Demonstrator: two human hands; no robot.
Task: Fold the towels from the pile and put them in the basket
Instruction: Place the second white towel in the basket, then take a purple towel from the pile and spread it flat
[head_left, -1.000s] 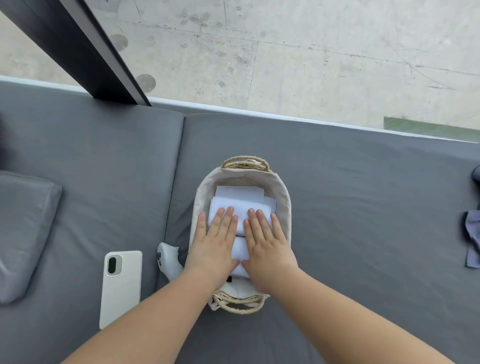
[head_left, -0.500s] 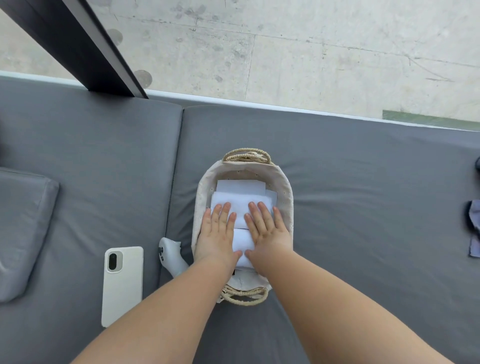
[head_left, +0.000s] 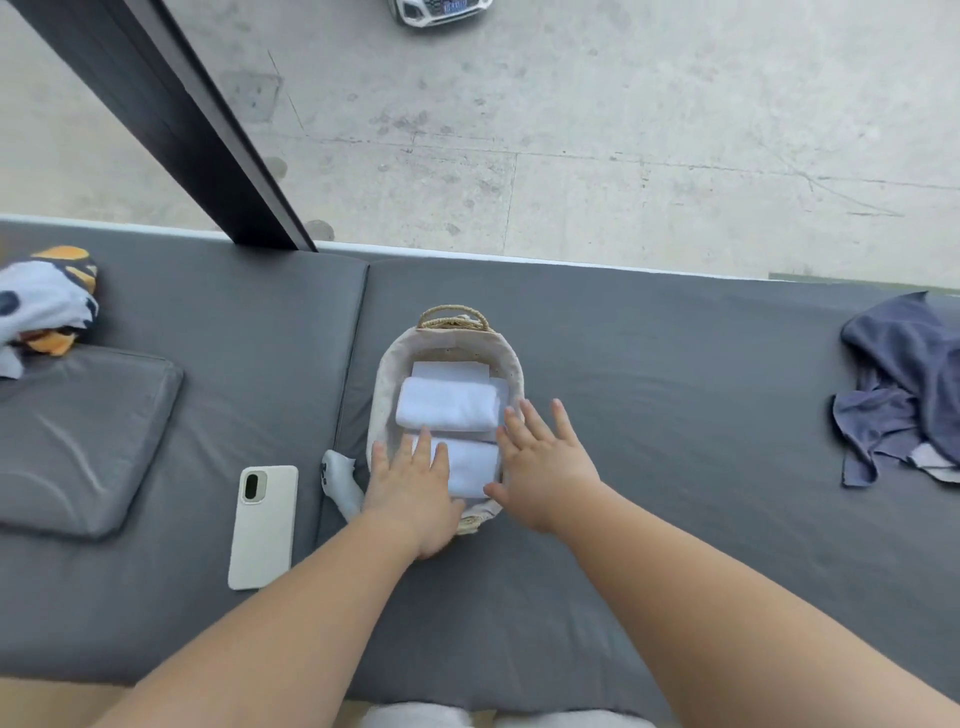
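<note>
From the head camera: one woven basket (head_left: 382, 395) with a pale liner holds three folded white towels (head_left: 447, 410). One blue-grey towel pile (head_left: 904, 384) lies well right of the right hand (head_left: 540, 462), and one phone (head_left: 262, 525) lies left of the left hand (head_left: 410, 486). Grey bench cushions (head_left: 675, 415) run below a window (head_left: 571, 130). The left hand lies flat on the nearest towel (head_left: 470, 467). The right hand is spread, holds nothing and is at the basket's right rim.

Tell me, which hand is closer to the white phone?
Left. The left hand lies over the near left edge of the basket, a little to the right of the phone. The right hand is farther away, at the basket's right side.
</note>
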